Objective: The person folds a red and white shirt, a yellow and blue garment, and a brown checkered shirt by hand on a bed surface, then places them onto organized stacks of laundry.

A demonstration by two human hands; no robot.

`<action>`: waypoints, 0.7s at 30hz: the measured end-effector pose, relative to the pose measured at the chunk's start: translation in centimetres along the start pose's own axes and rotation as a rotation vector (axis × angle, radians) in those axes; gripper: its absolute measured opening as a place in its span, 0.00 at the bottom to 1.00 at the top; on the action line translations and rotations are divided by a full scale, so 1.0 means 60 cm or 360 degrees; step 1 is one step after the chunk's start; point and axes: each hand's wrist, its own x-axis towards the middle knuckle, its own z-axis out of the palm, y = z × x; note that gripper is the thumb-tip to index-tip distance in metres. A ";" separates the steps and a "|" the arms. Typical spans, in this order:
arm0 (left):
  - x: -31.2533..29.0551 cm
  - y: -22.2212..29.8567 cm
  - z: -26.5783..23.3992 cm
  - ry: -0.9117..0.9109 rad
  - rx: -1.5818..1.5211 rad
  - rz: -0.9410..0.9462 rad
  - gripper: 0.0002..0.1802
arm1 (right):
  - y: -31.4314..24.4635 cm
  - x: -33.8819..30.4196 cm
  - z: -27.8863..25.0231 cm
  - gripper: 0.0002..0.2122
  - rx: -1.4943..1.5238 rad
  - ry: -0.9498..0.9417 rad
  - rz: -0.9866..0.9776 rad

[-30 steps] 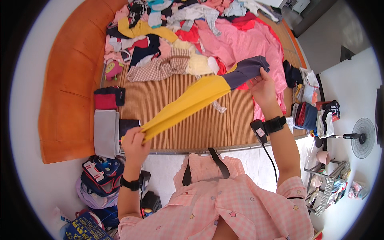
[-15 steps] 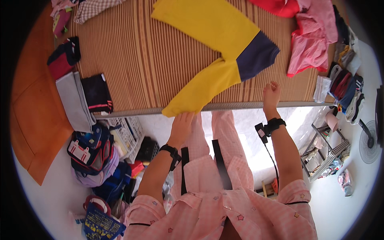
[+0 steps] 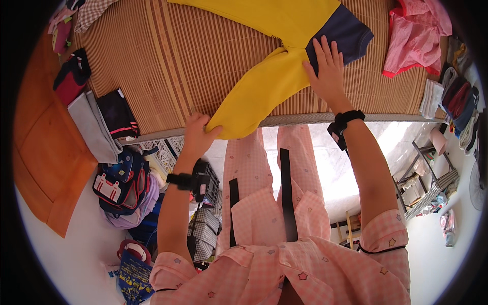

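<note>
A yellow garment (image 3: 259,96) with a navy section (image 3: 346,31) lies spread on the slatted bamboo mat, branching into two long yellow parts. Its nearer part reaches down to the mat's front edge, and the far one runs out past the top of the picture. At the lower left corner of the nearer part, my left hand (image 3: 197,134) pinches the cloth between thumb and fingers. My right hand (image 3: 329,73) lies with fingers spread, partly on the navy section and partly on the yellow beside it.
The bamboo mat (image 3: 137,66) covers the bed. Folded grey cloth (image 3: 94,124) and dark clothes (image 3: 118,113) lie along its left side. Pink clothing (image 3: 414,38) and folded stacks (image 3: 460,109) are at the right. Backpacks (image 3: 122,188) stand on the floor at left.
My right hand has come down from the air onto the navy section. My left hand has shifted left and now grips the garment's corner. The view has moved slightly.
</note>
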 end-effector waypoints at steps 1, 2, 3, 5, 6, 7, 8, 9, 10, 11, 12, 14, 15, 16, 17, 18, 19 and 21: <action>-0.007 0.015 -0.015 -0.0219 -0.0277 -0.0130 0.18 | 0.008 -0.004 0.000 0.26 -0.0076 -0.0025 -0.0020; -0.018 0.030 -0.038 -0.0427 -0.0543 -0.0270 0.17 | 0.014 -0.003 -0.003 0.26 -0.0073 -0.0022 -0.0014; -0.033 0.054 -0.059 -0.0432 -0.0538 -0.0269 0.17 | 0.023 -0.004 -0.007 0.26 -0.0164 -0.0072 -0.0043; -0.063 0.113 -0.087 -0.0913 -0.1799 -0.0661 0.18 | 0.035 -0.007 -0.011 0.25 -0.0237 -0.0113 -0.0082; -0.066 0.122 -0.075 -0.0904 -0.1794 -0.0660 0.18 | 0.042 -0.007 -0.010 0.24 -0.0255 -0.0123 -0.0106; -0.068 0.127 -0.058 -0.0855 -0.1770 -0.0555 0.20 | 0.045 -0.004 -0.012 0.23 -0.0274 -0.0125 -0.0133; -0.069 0.120 -0.039 -0.0814 -0.1749 -0.0451 0.22 | 0.045 -0.003 -0.014 0.22 -0.0278 -0.0119 -0.0138; -0.064 0.090 -0.007 -0.0803 -0.1747 -0.0448 0.22 | 0.041 0.000 -0.014 0.22 -0.0274 -0.0111 -0.0145; -0.054 0.049 0.029 -0.0464 -0.1364 -0.0393 0.26 | 0.032 0.005 -0.015 0.22 -0.0269 -0.0114 -0.0164; -0.043 0.026 0.050 -0.0150 -0.0982 -0.0330 0.29 | 0.030 0.006 -0.016 0.22 -0.0278 -0.0123 -0.0173; -0.032 0.027 0.056 -0.0158 -0.0991 -0.0313 0.29 | 0.036 0.005 -0.018 0.22 -0.0297 -0.0119 -0.0167; -0.016 0.034 0.058 -0.0091 -0.0383 -0.0667 0.31 | 0.035 -0.001 -0.017 0.23 -0.0288 -0.0117 -0.0172; -0.017 0.041 0.061 -0.0101 -0.0387 -0.0654 0.31 | 0.034 -0.001 -0.016 0.23 -0.0302 -0.0117 -0.0161; -0.022 0.064 0.057 0.0074 -0.0376 -0.0677 0.28 | 0.034 0.000 -0.015 0.23 -0.0275 -0.0110 -0.0149; -0.024 0.077 0.056 0.0249 -0.0365 -0.0701 0.26 | 0.034 0.001 -0.015 0.24 -0.0248 -0.0103 -0.0137; -0.024 0.068 0.070 0.0240 -0.0369 -0.0689 0.26 | 0.035 -0.001 -0.016 0.25 -0.0198 -0.0096 -0.0134; -0.028 0.046 0.079 0.0386 -0.0188 -0.0460 0.21 | 0.028 0.003 -0.017 0.25 -0.0194 -0.0083 -0.0137; -0.029 0.024 0.078 0.0524 -0.0005 -0.0219 0.16 | 0.019 0.006 -0.015 0.24 -0.0226 -0.0151 -0.0040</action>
